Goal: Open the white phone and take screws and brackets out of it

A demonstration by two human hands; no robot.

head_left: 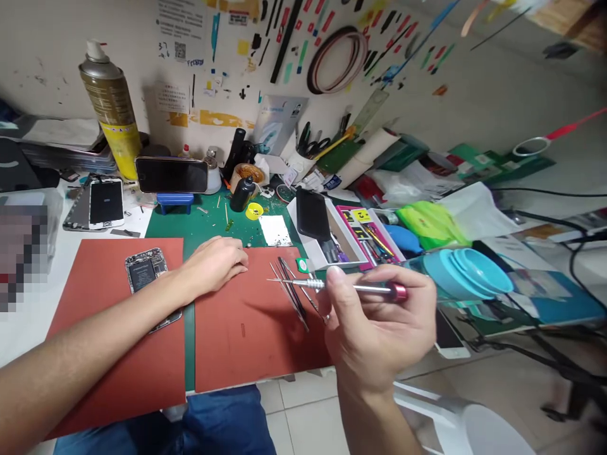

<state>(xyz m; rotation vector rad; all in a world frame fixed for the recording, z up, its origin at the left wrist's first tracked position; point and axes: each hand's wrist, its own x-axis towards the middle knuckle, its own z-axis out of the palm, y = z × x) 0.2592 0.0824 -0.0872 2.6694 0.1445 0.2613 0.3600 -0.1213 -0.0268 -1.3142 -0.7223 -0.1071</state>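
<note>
Cluttered with tools, the workbench (42,303) runs along a wall with taped strips and notes, and two red work mats (246,328) lie at its front edge, with a narrow strip of the green cutting mat (208,221) showing between them. On the left mat lies an opened phone (145,275), without its screen, the battery and the inner parts visible; the forearm crosses over its lower part. A separate screen panel (106,202) lies further back on the white surface, so the opening of the phone seems already done, while the work inside it, as I judge, is not finished. The left hand (215,262) rests on the top edge of the right mat, fingers curled loosely together and pressed down on the mat; whether they hold some small part under them I cannot tell. The right hand (379,328) is raised above the front right corner of the bench and pinches a silver screwdriver (351,287) with a red end between thumb and fingers, its tip pointing left over a group of tweezers (291,291) that lie on the right mat. Free room is mostly on the red mats. The white tray (332,243) and the blue bowls (467,272) stand near on the right, and a spray can (110,107) and a black phone on a stand (171,175) crowd the back, so wide movements there are limited.
</note>
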